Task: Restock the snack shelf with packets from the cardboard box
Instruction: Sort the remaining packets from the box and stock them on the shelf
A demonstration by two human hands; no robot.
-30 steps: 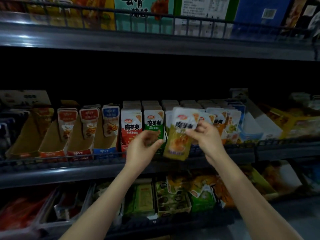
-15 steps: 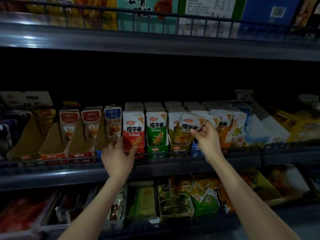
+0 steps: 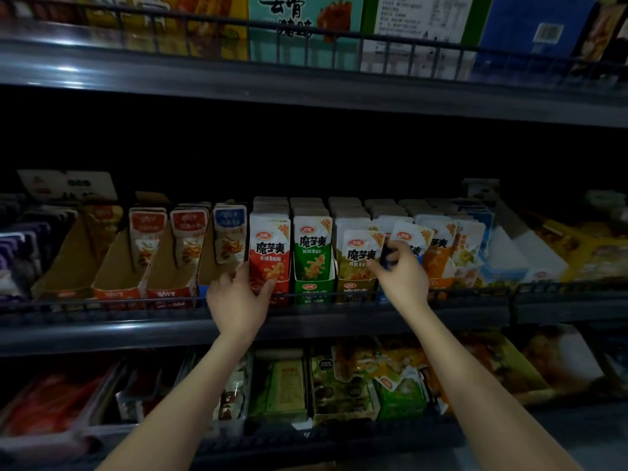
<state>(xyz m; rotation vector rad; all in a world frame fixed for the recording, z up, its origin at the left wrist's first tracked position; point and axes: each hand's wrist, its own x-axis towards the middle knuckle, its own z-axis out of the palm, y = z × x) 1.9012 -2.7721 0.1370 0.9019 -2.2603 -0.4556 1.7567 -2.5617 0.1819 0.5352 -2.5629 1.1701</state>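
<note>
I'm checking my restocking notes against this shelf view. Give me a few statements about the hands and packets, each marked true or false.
1. The right hand pinches the olive packet at the front of its row. True.
2. The left hand hangs free below the shelf. False: it holds the left side of the red display box.
3. The green packet stands between the red packet and the olive packet. True.
4. The cardboard trays left of the red row are packed full to the front. False: their packets sit at the back, with bare cardboard in front.
</note>
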